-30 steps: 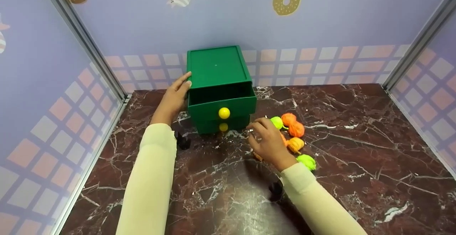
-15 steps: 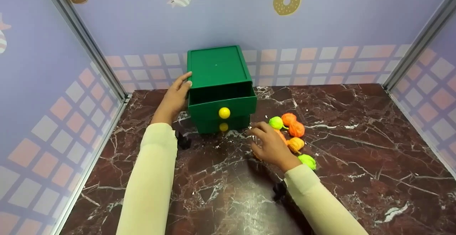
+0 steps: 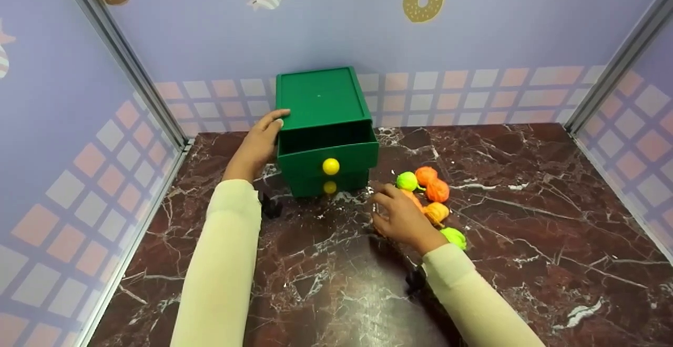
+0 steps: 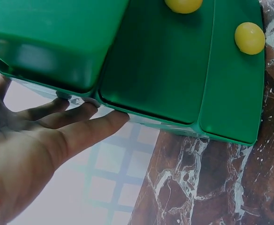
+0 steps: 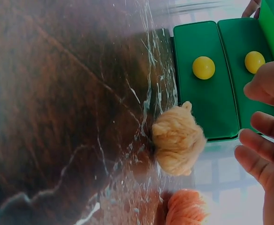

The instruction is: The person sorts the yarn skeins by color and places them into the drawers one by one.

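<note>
A green drawer unit (image 3: 318,97) stands against the back wall, its top drawer (image 3: 326,151) pulled out. My left hand (image 3: 257,144) rests on the unit's left side near the top edge. In the left wrist view its fingers (image 4: 87,129) lie nearly straight against that side. Right of the unit, my right hand (image 3: 404,218) hovers over balls of yarn with loosely bent fingers, holding nothing. A tan yarn ball (image 5: 177,140) sits apart from those fingers (image 5: 261,145) in the right wrist view. Beside the hand lie lime yarn (image 3: 407,181) and orange yarn (image 3: 437,190).
A yellow-orange yarn ball (image 3: 436,213) and another lime one (image 3: 454,238) lie near the right wrist. Yellow knobs (image 3: 330,166) stick out from the drawer fronts. Patterned walls (image 3: 336,26) enclose the dark marble tabletop (image 3: 531,200).
My right hand has shifted slightly toward me and to the right, uncovering more of the lime yarn. The left fingers have slid a little further onto the unit's top.
</note>
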Demonstrator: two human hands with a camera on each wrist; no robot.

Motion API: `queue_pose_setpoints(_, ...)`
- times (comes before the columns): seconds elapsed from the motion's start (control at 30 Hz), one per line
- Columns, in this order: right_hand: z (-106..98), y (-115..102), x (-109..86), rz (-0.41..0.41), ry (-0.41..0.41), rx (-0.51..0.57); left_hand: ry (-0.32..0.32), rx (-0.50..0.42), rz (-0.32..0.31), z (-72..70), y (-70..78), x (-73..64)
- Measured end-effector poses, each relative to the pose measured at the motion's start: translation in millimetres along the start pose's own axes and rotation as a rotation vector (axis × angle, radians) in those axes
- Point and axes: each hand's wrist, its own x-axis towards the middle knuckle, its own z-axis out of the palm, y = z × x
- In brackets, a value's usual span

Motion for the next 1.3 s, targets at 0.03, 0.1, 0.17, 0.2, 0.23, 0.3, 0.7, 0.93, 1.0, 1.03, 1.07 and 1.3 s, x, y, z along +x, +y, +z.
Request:
queue_pose_setpoints(0.03, -0.2, 0.4, -0.1, -0.002, -0.005, 0.001, 0.004, 0.018, 0.006, -0.3, -0.6, -0.1)
queue_pose_setpoints(0.1, -0.8, 1.3, -0.4, -0.005, -0.012, 0.0, 0.011, 0.053, 0.018, -0.7, -1.5, -0.4)
queue_pose_setpoints(0.17, -0.9, 2.4, -0.6, -0.007, -0.017, -0.001, 0.019, 0.097, 0.041, -0.8, -2.2, -0.8)
queue_pose_setpoints(0.2, -0.9, 2.8, -0.8, -0.006, -0.021, -0.002, 0.022, 0.115, 0.053, -0.8, -2.5, -0.9)
queue_pose_setpoints(0.23, -0.9, 3.1, -0.9, -0.006, -0.024, -0.007, 0.026, 0.127, 0.061, -0.8, -2.9, -0.6)
queue_pose_setpoints(0.3, -0.3, 3.7, -1.5, 0.001, -0.043, -0.016, 0.029, 0.147, 0.078, -0.7, -3.7, 0.1)
queue_pose_setpoints(0.7, 3.2, -3.1, -3.1, 0.001, -0.192, -0.008, 0.03, 0.148, 0.062, -0.6, -3.5, 0.1)
queue_pose_setpoints(0.93, 5.4, -6.4, -4.6, 0.025, -0.281, -0.06, 0.027, 0.14, 0.063, 0.0, -2.8, -0.5)
queue_pose_setpoints(1.0, 5.8, -7.4, -5.4, 0.037, -0.296, -0.085, 0.027, 0.137, 0.066, 0.2, -2.8, -0.5)
queue_pose_setpoints(1.03, 5.8, -7.8, -5.6, 0.047, -0.303, -0.093, 0.027, 0.133, 0.066, 0.2, -2.9, -0.6)
queue_pose_setpoints(1.07, 6.0, -8.2, -5.8, 0.055, -0.308, -0.099, 0.027, 0.128, 0.066, 0.2, -2.9, -0.7)
queue_pose_setpoints(1.3, 6.1, -6.9, -8.1, 0.088, -0.315, -0.065, 0.024, 0.123, 0.059, -1.1, -3.5, -0.1)
